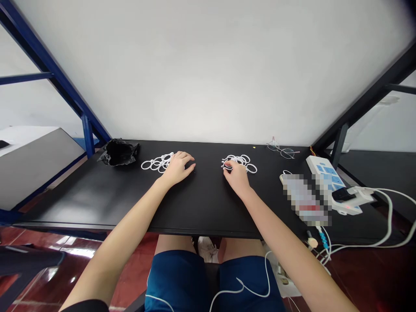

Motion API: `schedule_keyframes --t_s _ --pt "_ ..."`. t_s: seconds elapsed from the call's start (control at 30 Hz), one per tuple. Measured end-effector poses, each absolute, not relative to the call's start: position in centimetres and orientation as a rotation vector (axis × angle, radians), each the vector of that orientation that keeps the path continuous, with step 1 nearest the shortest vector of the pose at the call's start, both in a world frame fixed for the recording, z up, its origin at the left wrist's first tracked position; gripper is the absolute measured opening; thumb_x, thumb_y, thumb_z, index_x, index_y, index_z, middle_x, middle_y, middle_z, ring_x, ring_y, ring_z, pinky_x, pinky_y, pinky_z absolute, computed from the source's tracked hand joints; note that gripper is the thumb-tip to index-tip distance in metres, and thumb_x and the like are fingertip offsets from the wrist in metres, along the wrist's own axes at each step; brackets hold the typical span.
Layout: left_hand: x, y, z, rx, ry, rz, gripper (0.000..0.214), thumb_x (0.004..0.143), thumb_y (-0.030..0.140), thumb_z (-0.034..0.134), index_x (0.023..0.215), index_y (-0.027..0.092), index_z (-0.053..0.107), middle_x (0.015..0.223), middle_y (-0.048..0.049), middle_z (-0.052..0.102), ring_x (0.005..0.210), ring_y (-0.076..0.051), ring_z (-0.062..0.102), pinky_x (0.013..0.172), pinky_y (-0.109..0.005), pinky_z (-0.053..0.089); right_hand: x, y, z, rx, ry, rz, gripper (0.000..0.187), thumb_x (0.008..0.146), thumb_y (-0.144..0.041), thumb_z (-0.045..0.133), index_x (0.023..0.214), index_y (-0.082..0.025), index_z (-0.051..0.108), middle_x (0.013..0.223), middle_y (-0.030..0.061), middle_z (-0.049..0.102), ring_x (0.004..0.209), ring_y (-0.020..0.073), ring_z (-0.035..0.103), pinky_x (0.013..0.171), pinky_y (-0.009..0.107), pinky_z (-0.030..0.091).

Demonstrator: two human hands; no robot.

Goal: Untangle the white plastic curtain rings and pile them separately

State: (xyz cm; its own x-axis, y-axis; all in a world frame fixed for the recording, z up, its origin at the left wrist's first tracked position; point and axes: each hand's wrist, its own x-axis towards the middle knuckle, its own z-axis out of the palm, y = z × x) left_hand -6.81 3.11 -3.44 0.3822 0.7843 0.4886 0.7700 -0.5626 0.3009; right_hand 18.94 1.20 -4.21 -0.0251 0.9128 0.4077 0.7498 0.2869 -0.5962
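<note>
On the black tabletop lie two loose piles of thin white elastic loops that look like hair ties. My left hand [179, 167] rests palm down at the right edge of the left pile of hair ties [157, 164], covering part of it, with its fingers stretched and the thumb apart. At the front of the right pile of hair ties [242, 159], my right hand [236, 175] has its thumb and index finger curled in a pinch around a white hair tie [228, 167]. The other fingers of that hand hide part of the pile.
A crumpled black plastic bag [119, 152] stands open at the back left of the table [208, 208]. At the right are glasses [282, 150], a blurred phone [303, 199] and a white power strip [325, 173] with cables. Blue frame bars [65, 82] rise at the left.
</note>
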Motion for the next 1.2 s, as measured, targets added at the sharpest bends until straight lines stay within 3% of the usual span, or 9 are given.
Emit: schedule_keyframes --t_s 0.3,0.5,0.73,0.97,1.2 --pt "-6.7 3.1 -3.5 2.599 1.462 0.926 0.02 0.088 0.032 0.054 0.1 0.019 0.065 0.105 -0.0076 0.065 0.103 -0.025 0.054 0.092 -0.044 0.042 19.1 1.5 -4.7 -1.447 -1.755 0.367 0.016 0.074 -0.009 0.057 0.082 -0.018 0.067 0.084 0.0055 0.071 0.066 0.0187 0.063 0.068 0.034 0.051" --pt "-6.7 3.0 -3.4 2.605 1.446 0.945 0.02 0.089 0.032 0.054 0.099 0.019 0.065 0.105 -0.0074 0.065 0.103 -0.025 0.054 0.093 -0.044 0.043 18.4 0.9 -4.3 -1.308 -1.59 0.568 0.007 0.079 -0.023 0.059 0.079 -0.019 0.065 0.078 0.0032 0.069 0.045 0.0125 0.057 0.052 0.03 0.049" --pt "-6.5 2.8 -3.2 2.627 1.413 0.943 0.021 0.089 0.031 0.053 0.1 0.019 0.065 0.104 -0.0074 0.066 0.103 -0.025 0.054 0.093 -0.044 0.043 18.3 1.3 -2.3 -1.02 -1.006 0.854 0.03 0.071 -0.043 0.073 0.083 -0.017 0.064 0.07 0.0035 0.068 0.049 0.0101 0.054 0.037 0.02 0.039" --pt "-6.4 2.8 -3.2 2.622 1.377 0.938 0.022 0.09 0.032 0.052 0.102 0.02 0.065 0.106 -0.0075 0.065 0.103 -0.025 0.054 0.094 -0.045 0.043 19.5 1.8 -1.4 -0.891 -0.694 1.113 0.036 0.061 -0.045 0.082 0.078 -0.019 0.065 0.059 -0.0047 0.056 0.046 0.0055 0.045 0.04 0.019 0.041" --pt "-6.0 2.4 -2.7 2.61 1.288 0.965 0.024 0.09 0.034 0.052 0.104 0.02 0.065 0.105 -0.0084 0.066 0.103 -0.025 0.056 0.095 -0.044 0.043 19.6 2.1 -1.2 -0.885 -0.735 1.303 0.036 0.067 -0.051 0.078 0.08 -0.021 0.062 0.054 -0.0073 0.047 0.043 0.0063 0.04 0.042 0.022 0.039"
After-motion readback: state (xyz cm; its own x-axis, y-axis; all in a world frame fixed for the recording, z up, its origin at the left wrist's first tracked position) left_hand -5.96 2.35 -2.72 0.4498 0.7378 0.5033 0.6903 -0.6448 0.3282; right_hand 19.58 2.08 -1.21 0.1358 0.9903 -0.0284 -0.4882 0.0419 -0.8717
